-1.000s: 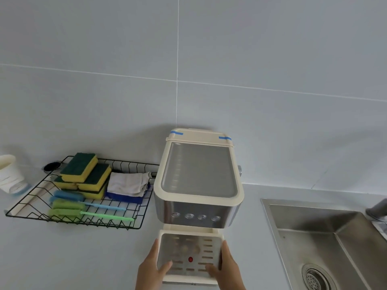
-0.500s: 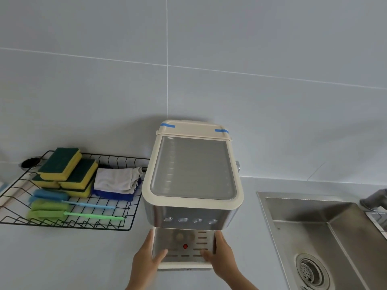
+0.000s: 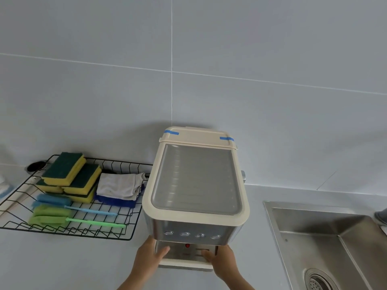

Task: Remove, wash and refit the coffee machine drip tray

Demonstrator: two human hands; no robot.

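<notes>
A cream and steel coffee machine point(image 3: 195, 185) stands on the counter against the tiled wall. Its cream drip tray point(image 3: 186, 263), topped by a slotted metal grille with a red float, sits mostly under the machine's front, with only its front strip showing. My left hand point(image 3: 149, 257) grips the tray's left side, thumb on the grille. My right hand point(image 3: 222, 261) grips the right side, thumb on top as well.
A black wire rack point(image 3: 69, 229) to the left holds several sponges point(image 3: 70, 176), folded cloths point(image 3: 119, 189) and two brushes point(image 3: 83, 221). A steel sink point(image 3: 326, 243) with a drain lies to the right. A cup's edge shows at the far left.
Both hands have pushed the drip tray back under the machine; much less of the grille shows now. The camera view has shifted slightly to the right.
</notes>
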